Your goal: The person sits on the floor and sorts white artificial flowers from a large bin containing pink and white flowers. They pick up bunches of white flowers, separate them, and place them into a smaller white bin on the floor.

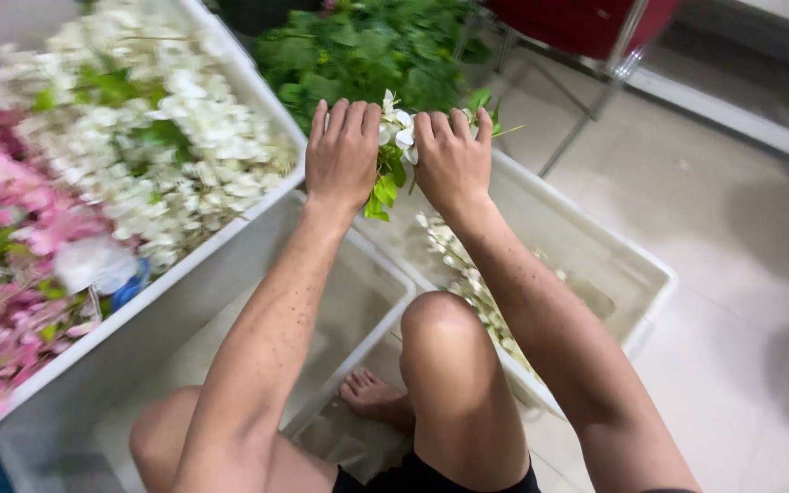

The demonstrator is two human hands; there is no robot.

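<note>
Two hands are seen from above, both closed around one sprig of white flowers [396, 137] with green leaves. The left hand [343, 153] is curled over the left side of the sprig, fingers folded down on it, and the right hand [452, 160] is wrapped on the right side the same way, so the blossoms and leaves are squeezed out between them. The sprig is held up in the air over the near end of a white tub [636, 274], where a scatter of loose white petals [454, 260] is lying on the bottom. A second white tub [358, 274] is set just beside it, under the left forearm, and a bare foot [374, 397] is tucked between the two. Off to the left, a long white bin [198, 260] is packed with white flower bunches [152, 137] and pink flower bunches [2, 265]. A heap of green foliage [367, 46] is piled right behind the hands. A red chair [586, 23] with metal legs is parked on the pale tiled floor [732, 228], top right.
</note>
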